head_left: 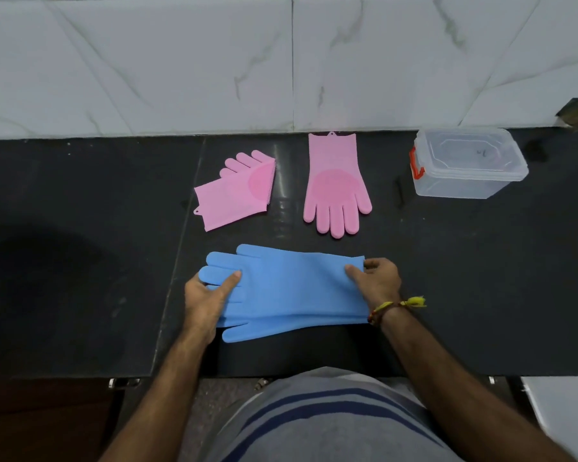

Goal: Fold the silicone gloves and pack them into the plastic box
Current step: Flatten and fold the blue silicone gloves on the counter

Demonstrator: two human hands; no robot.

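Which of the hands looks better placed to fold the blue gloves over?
Probably the right hand: it pinches the cuff end of the blue gloves, ready to lift it, while the left hand holds the finger end.

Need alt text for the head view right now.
Both hands hold stacked blue gloves flat on a dark counter: left hand at the fingers, right hand pinching the cuffs. Beyond lie two pink gloves, one folded, and a lidded plastic box.
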